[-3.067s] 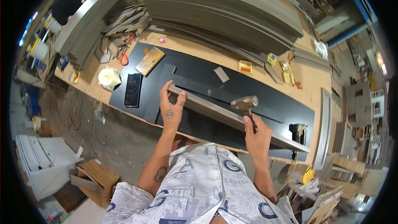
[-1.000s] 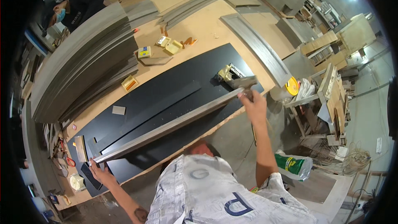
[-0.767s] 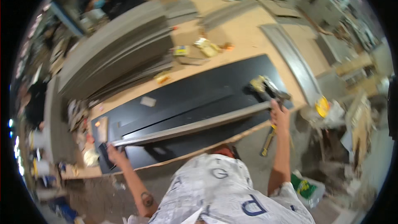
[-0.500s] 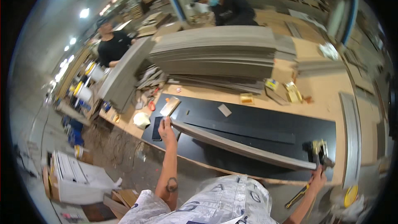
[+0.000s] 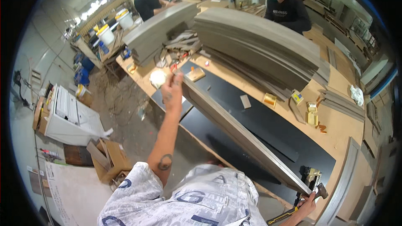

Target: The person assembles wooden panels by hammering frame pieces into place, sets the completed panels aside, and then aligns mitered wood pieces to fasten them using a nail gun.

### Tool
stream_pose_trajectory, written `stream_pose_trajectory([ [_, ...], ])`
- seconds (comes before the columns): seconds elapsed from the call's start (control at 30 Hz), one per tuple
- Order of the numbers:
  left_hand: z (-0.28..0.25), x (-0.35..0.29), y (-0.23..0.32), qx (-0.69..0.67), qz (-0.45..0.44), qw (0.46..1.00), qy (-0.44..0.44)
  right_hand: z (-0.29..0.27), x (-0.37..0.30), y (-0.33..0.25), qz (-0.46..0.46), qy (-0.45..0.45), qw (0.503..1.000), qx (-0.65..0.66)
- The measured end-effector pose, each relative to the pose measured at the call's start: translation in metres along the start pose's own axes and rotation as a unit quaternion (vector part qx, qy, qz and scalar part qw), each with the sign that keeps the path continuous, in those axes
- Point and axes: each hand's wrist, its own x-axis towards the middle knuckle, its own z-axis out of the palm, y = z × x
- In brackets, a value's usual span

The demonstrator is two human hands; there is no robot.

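Observation:
A long grey wooden board (image 5: 243, 132) slants across the black work panel (image 5: 234, 88), raised above it. My left hand (image 5: 171, 92) is closed around its far left end. At the near right end, my right hand (image 5: 307, 205) grips the board together with a hammer (image 5: 281, 217), whose yellow and black handle points back toward me. The hammer's dark head (image 5: 321, 191) sticks out past the fingers. Close by the right hand stands a nail gun (image 5: 310, 175), black and brass-coloured, partly hidden by the board's end.
Tall stacks of grey boards (image 5: 259, 37) rise on the far side of the table. Small yellow boxes (image 5: 270, 99) and a white roll (image 5: 158, 78) lie on it. Two people in black shirts (image 5: 289, 12) are beyond. A cardboard box (image 5: 111, 159) sits at lower left.
My view has swung, so the table appears shifted and turned. My left hand has lifted its end of the board, which now slants more steeply. Both hands keep their hold.

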Motion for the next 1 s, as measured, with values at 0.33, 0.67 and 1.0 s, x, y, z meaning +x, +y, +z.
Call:
stream_pose_trajectory([
  [0.33, -0.030, -0.071, -0.159, 0.043, -0.097, 0.992, -0.067, -0.013, 0.013, -0.031, -0.221, 0.003, 0.872, -0.437],
  [0.67, -0.047, -0.079, -0.140, 0.010, -0.095, 0.992, -0.088, 0.266, -0.176, -0.157, -0.415, -0.414, 0.755, -0.294],
  [1.0, -0.053, -0.076, -0.146, 0.030, -0.072, 0.991, -0.105, 0.387, -0.286, -0.148, -0.506, -0.531, 0.627, -0.262],
])
